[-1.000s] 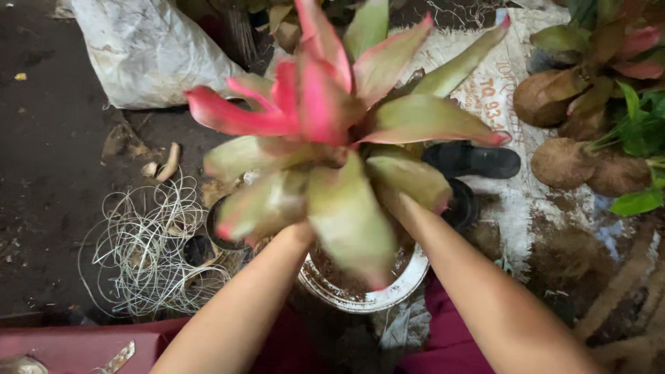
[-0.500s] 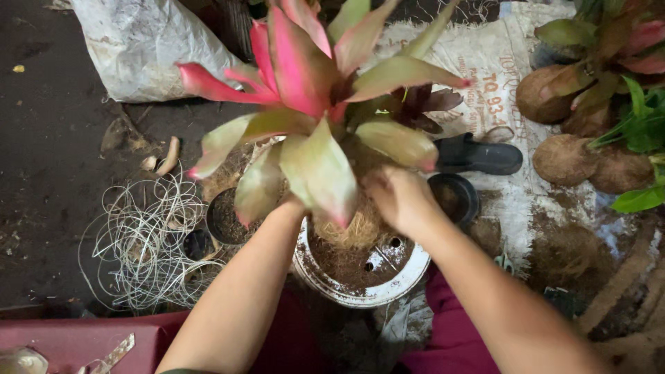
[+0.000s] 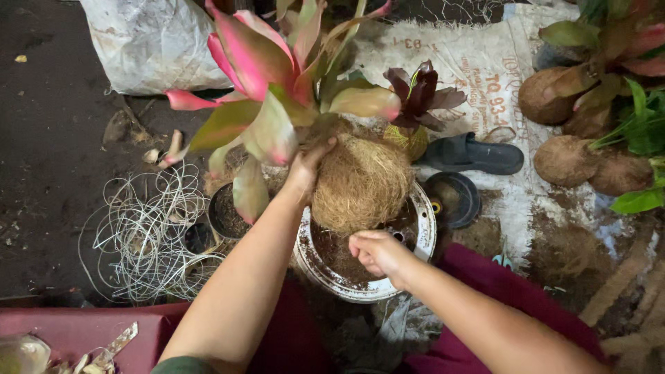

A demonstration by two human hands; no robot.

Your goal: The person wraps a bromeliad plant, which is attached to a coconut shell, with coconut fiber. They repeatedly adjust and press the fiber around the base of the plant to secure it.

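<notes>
A pink and green leafy plant (image 3: 277, 83) with a round ball of brown coconut fibre (image 3: 361, 181) at its base is tipped over to the far left. My left hand (image 3: 307, 165) grips it where the leaves meet the fibre ball. My right hand (image 3: 374, 251) is closed just under the ball, over a white round pan (image 3: 422, 239) that holds dark soil. What the right fingers hold is not visible.
A tangle of pale wire (image 3: 145, 232) lies at left beside a small black pot (image 3: 225, 211). A black sandal (image 3: 478, 156) and black lid (image 3: 454, 199) lie on a white woven sack (image 3: 478, 69). Several fibre-ball plants (image 3: 575, 159) stand at right. A white bag (image 3: 152, 41) is behind.
The plant has been tipped over away from me, so its fibre ball now shows. My right hand came off the ball and dropped down to the pan.
</notes>
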